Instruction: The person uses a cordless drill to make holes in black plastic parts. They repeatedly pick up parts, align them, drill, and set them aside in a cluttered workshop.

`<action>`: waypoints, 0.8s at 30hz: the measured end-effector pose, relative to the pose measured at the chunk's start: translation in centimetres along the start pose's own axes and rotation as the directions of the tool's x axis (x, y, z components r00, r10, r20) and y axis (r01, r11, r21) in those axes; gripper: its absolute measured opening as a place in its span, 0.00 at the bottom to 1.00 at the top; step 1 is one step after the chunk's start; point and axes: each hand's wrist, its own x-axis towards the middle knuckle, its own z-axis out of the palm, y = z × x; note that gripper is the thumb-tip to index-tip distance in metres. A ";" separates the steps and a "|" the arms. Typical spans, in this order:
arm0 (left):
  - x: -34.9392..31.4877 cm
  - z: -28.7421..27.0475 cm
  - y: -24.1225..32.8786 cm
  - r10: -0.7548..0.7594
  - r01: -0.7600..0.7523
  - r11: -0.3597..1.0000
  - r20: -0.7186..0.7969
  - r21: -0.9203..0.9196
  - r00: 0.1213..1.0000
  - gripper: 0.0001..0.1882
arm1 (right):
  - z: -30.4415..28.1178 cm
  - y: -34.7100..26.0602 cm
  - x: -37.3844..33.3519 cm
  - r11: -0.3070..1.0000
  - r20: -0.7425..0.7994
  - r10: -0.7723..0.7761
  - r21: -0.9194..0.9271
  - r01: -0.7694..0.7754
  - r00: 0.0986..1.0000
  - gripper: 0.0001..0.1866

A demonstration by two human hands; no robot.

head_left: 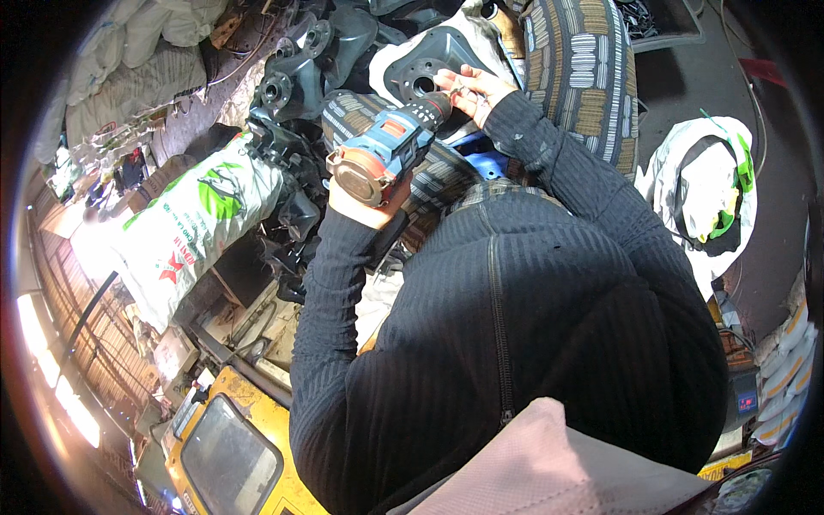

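Note:
A cordless drill (390, 146), blue and black with an orange-brown rear end, is gripped in my left hand (367, 209), whose fingers are mostly hidden beneath it. Its chuck (433, 105) points up and to the right. My right hand (479, 93) is closed with its fingertips right beside the chuck. Something small and shiny shows between those fingers, too small to name. Just beyond the chuck lies a dark plastic part (438, 51) with a round, holed hub, resting on white sacking. Patterned cloth covers my legs (579, 77) around it.
Similar dark hubbed parts (313, 43) are heaped at the far left. A white and green sack (202, 223) lies left of them. On the right stands an open white bag (708, 189). A yellow machine panel with a window (232, 455) is at the lower left.

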 end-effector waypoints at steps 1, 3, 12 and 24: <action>0.0 0.1 -0.1 -0.006 0.006 1.000 0.007 -0.005 1.000 0.28 | -0.3 0.1 0.2 0.999 0.085 0.002 0.035 -0.005 0.996 0.05; 0.0 0.2 -0.3 -0.006 0.007 1.000 0.037 -0.011 0.999 0.29 | -1.0 0.3 0.4 0.987 0.154 0.025 0.153 -0.049 0.988 0.07; 0.9 -0.5 -0.1 -0.139 0.132 0.990 0.161 0.053 0.977 0.21 | -1.2 0.6 0.8 0.997 0.057 -0.048 -0.052 0.051 0.997 0.15; 4.8 -1.6 -3.2 -0.364 0.368 0.929 0.067 -0.044 0.929 0.28 | -1.8 1.4 3.1 0.850 -0.294 -0.261 -0.521 0.075 0.919 0.10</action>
